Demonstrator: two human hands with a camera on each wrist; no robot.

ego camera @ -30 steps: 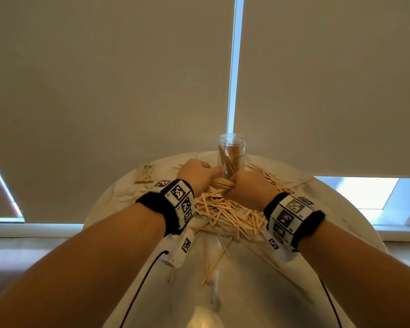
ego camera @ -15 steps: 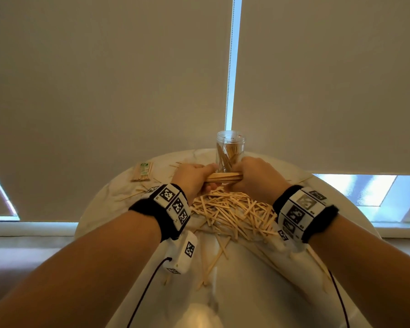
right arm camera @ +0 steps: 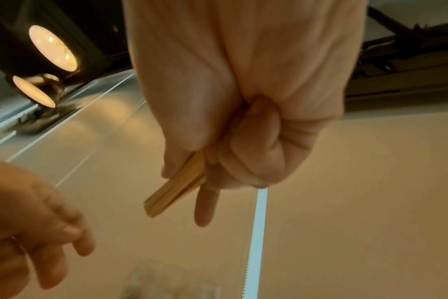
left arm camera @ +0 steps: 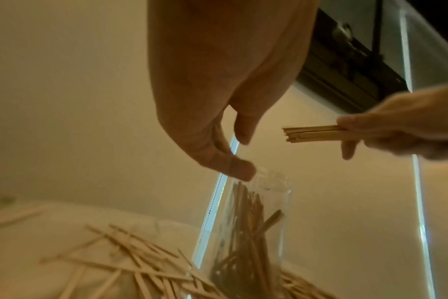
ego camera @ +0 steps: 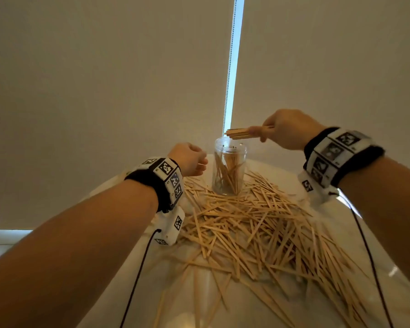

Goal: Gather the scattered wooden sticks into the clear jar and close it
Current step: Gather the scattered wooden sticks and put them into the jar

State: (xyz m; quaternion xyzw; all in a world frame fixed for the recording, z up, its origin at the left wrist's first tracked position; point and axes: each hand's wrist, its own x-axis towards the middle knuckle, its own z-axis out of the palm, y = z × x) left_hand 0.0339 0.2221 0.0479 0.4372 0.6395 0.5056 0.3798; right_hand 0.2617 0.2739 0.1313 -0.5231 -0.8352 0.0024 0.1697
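1. Head view: the clear jar [ego camera: 230, 168] stands upright, without lid, near the far edge of the round table [ego camera: 376, 233], partly filled with sticks. The pile of wooden sticks [ego camera: 251, 228] lies around and before it. The right hand [ego camera: 287, 129] grasps a bundle of sticks [ego camera: 238, 133] just above the jar mouth.
2. Left wrist view: the left hand [left arm camera: 218, 97] is loosely curled and holds nothing, just beside the jar rim.
3. Right wrist view: the right fingers [right arm camera: 251, 157] are clenched on the bundle.

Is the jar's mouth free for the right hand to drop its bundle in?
Probably yes. The clear jar stands open with no lid; the right hand holds the bundle of sticks just above the rim, and the left hand sits beside it.
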